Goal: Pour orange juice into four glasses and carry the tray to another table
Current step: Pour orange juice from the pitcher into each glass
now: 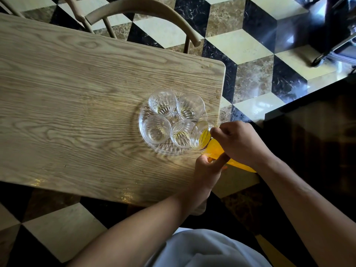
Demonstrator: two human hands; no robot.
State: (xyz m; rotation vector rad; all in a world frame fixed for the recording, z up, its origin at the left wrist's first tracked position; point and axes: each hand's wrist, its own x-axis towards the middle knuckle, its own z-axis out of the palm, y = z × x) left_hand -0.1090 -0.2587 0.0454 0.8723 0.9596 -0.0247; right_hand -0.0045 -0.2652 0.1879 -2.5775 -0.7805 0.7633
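While tilted at the right centre of the frame, jug (204,138) of orange juice has its mouth over the nearest glass (181,136) on the clear tray (143,120). Right hand (240,141) grips jug from above; left hand (209,168) curls under its body. Four glasses hold little pale liquid. Tray sits near table (77,93) right edge.

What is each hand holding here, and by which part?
Both hold the tilted juice jug: the right hand grips near its rim, the left hand supports its body from below.
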